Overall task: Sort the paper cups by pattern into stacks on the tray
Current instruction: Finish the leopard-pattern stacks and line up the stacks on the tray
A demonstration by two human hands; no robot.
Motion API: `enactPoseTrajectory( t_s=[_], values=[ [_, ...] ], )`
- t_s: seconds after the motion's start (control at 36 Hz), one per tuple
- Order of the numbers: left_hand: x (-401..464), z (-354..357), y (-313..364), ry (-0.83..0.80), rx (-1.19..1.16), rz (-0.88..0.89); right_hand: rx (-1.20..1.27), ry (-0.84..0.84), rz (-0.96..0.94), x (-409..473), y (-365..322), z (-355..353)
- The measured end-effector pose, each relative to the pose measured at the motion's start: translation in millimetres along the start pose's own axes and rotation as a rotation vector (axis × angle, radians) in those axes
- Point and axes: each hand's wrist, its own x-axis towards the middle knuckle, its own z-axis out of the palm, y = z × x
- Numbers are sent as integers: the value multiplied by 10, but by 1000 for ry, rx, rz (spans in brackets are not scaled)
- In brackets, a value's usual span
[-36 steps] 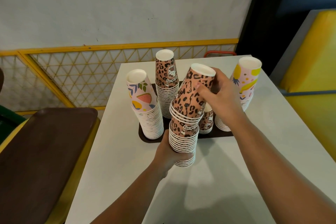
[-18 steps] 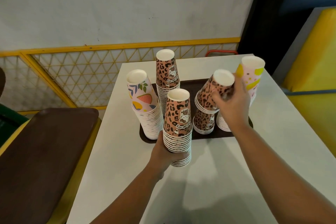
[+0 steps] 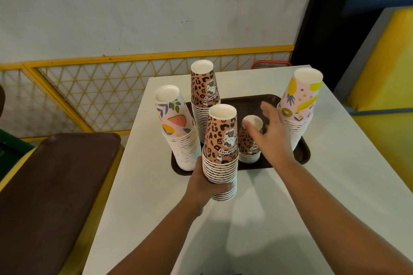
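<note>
Since the earlier frame, your right hand [image 3: 271,128] has set its batch of leopard cups down on the short leopard stack [image 3: 250,140] on the tray [image 3: 305,155]. Its fingers are now spread and straight, gripping nothing, with the thumb just at that stack's top. Your left hand [image 3: 206,182] has stayed curled around the lower part of the held leopard stack [image 3: 221,152], at the tray's near edge; whether its base rests on the table [image 3: 335,185] you cannot tell.

On the tray stand 4 stacks: the short leopard one, a tall leopard stack [image 3: 204,98] at the back, a leaf-and-fruit stack [image 3: 176,127] on the left that leans, and a pink fruit stack [image 3: 299,105] on the right.

Risks: your right wrist sits just beside the pink stack, so a careless pull-back could knock it over. The leaning left stack could topple if the tray is bumped. Squeezing the held stack too hard would likely crease its rims.

All cups are thin paper, tapered, upside down, with rolled rims that nest tightly. Their print looks smooth and matte. By contrast, the tray is dark, rigid plastic with a raised lip.
</note>
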Motion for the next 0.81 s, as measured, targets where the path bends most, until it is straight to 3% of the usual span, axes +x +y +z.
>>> enactPoseTrajectory(
  t_s=[0.06, 0.11, 0.22, 0.58, 0.81],
  values=[
    [1, 5, -1, -1, 8, 5, 126, 3, -72, -24, -222, -80],
    [0, 21, -3, 1, 20, 12, 190, -97, -130, -44, -435, -150],
    [-7, 57, -10, -9, 34, 12, 142, -306, -193, -90, -659, -182],
    [-19, 57, -31, -22, 50, 5, 187, -126, -205, -77, -797, -293],
    [-14, 83, -10, -19, 30, 18, 181, -219, -160, -138, -767, -237]
  ],
)
